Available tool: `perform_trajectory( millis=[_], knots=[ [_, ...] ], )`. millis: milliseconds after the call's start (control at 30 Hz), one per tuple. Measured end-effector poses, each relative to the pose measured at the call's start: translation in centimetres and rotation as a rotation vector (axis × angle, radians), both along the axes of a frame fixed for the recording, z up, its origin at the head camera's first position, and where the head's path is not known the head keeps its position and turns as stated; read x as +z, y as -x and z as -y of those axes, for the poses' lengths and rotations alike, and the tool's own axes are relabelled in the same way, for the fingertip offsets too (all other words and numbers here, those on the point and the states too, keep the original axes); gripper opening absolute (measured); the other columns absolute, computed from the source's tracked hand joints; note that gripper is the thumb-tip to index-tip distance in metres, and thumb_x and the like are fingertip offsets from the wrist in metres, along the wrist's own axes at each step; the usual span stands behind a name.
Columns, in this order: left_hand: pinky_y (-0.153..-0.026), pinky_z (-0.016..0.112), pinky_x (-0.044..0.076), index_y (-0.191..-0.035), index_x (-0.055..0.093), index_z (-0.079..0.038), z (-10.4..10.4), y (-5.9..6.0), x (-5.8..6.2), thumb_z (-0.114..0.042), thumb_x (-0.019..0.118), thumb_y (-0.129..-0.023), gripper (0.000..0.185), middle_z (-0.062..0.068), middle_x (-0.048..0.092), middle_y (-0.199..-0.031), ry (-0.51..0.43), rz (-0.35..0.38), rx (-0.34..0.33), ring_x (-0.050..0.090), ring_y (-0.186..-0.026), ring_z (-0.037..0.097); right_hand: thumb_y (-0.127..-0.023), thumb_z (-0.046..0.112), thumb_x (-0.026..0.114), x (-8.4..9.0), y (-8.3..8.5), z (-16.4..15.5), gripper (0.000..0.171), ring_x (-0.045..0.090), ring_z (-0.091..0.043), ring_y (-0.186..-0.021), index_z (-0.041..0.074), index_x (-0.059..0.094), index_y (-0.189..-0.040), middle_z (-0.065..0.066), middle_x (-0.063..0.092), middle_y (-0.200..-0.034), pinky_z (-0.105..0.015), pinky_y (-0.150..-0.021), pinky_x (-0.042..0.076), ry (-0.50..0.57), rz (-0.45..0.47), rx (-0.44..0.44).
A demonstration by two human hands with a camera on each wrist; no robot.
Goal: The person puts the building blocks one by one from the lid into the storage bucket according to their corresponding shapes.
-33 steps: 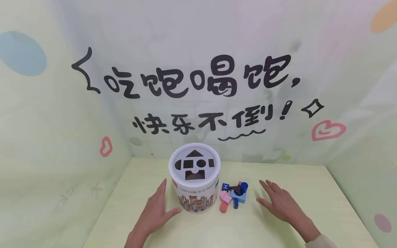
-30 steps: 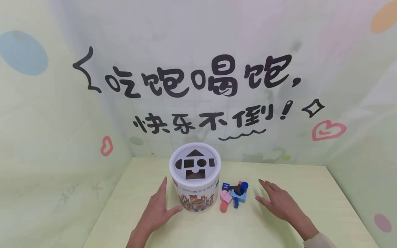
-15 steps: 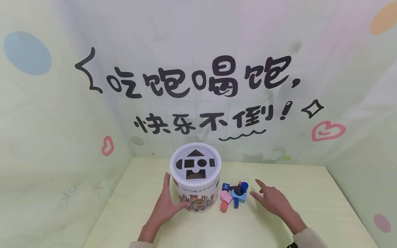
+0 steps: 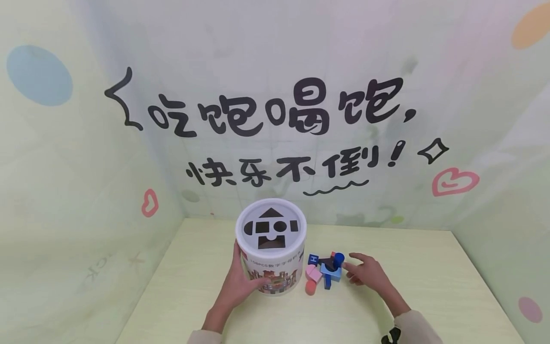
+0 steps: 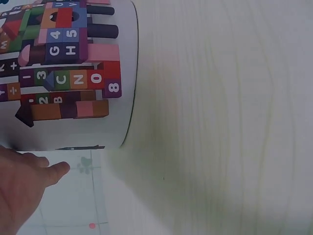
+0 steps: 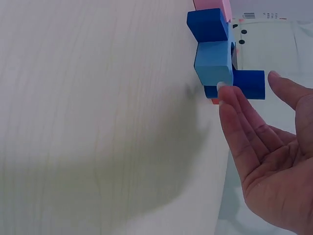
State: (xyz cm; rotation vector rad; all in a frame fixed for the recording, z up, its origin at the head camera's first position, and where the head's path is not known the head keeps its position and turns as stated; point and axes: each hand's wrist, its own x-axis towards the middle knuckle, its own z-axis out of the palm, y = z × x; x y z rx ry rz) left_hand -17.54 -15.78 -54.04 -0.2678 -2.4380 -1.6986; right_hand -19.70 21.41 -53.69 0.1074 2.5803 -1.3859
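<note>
A white bucket (image 4: pixel 279 282) printed with block pictures stands on the table. Its lid (image 4: pixel 253 213) has several shaped holes. My left hand (image 4: pixel 237 283) holds the bucket's left side, thumb across its front; the other fingers are mostly hidden behind it. Right of the bucket lies a small heap of toy blocks. A dark blue cylinder block (image 4: pixel 339 259) stands at its right, by a light blue arch block (image 4: pixel 332 274). My right hand (image 6: pixel 274 156) reaches around the cylinder, fingers extended at the arch block and thumb apart from the cylinder's end.
Also in the heap are a blue letter cube (image 4: pixel 313 259), a pink block (image 4: pixel 315 275), an orange round block (image 4: pixel 310 287), a dark triangular block (image 4: pixel 326 263) and a blue bar (image 4: pixel 328 282). A printed cloth wall (image 4: pixel 275 57) rises behind the table (image 4: pixel 301 320).
My left hand has moved right, from beside the bucket to holding it. My right hand has moved left to the cylinder block, with its fingers bending more. The bucket and blocks stay put.
</note>
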Motion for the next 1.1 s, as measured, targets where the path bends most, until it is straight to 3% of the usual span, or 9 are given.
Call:
perform_trajectory(
  millis=[133, 333, 667, 833, 1100],
  knots=[
    [-0.104, 0.058, 0.042, -0.154, 0.008, -0.038, -0.3, 0.2, -0.1, -0.038, 0.096, -0.054, 0.134, -0.007, 0.054, -0.132, -0.028, -0.034, -0.010, 0.055, -0.117, 0.021, -0.090, 0.027, 0.070, -1.0, 0.6, 0.1, 0.060, 0.067, -0.019, -0.064, -0.005, 0.049, -0.136, -0.009, 0.071, -0.078, -0.032, -0.062, 0.062, 0.104, 0.048, -0.050],
    [-0.108, 0.061, 0.037, -0.154, 0.011, -0.039, -0.4, 0.1, -0.1, -0.040, 0.096, -0.052, 0.133, -0.009, 0.052, -0.135, -0.040, -0.032, 0.011, 0.050, -0.125, 0.022, -0.089, 0.021, 0.071, -2.0, 1.1, 0.6, 0.057, 0.068, -0.020, -0.063, -0.002, 0.050, -0.137, -0.008, 0.070, -0.074, -0.032, -0.061, 0.062, 0.180, 0.070, -0.092],
    [-0.109, 0.066, 0.032, -0.153, 0.010, -0.041, -0.4, 0.1, -0.1, -0.038, 0.096, -0.053, 0.132, -0.009, 0.046, -0.142, -0.056, -0.005, 0.009, 0.042, -0.135, 0.030, -0.090, 0.015, 0.069, -1.8, 1.5, 1.5, 0.054, 0.066, -0.021, -0.060, 0.002, 0.050, -0.138, -0.009, 0.068, -0.073, -0.032, -0.060, 0.061, 0.222, 0.090, -0.094],
    [-0.109, 0.065, 0.033, -0.152, 0.013, -0.044, -0.4, 0.0, 0.1, -0.042, 0.096, -0.050, 0.131, -0.011, 0.047, -0.141, -0.052, 0.010, 0.034, 0.042, -0.135, 0.029, -0.090, 0.012, 0.068, -2.1, 1.8, 2.0, 0.052, 0.065, -0.019, -0.057, 0.003, 0.051, -0.139, -0.008, 0.067, -0.071, -0.031, -0.058, 0.061, 0.210, 0.082, -0.090],
    [-0.110, 0.065, 0.030, -0.152, 0.011, -0.044, -0.4, 0.2, 0.2, -0.041, 0.096, -0.052, 0.131, -0.011, 0.044, -0.143, -0.052, 0.006, 0.013, 0.039, -0.137, 0.029, -0.090, 0.008, 0.066, -2.2, 2.0, 2.1, 0.043, 0.064, -0.018, -0.057, 0.000, 0.057, -0.132, -0.009, 0.066, -0.070, -0.031, -0.058, 0.061, 0.214, 0.071, -0.099]
  ],
)
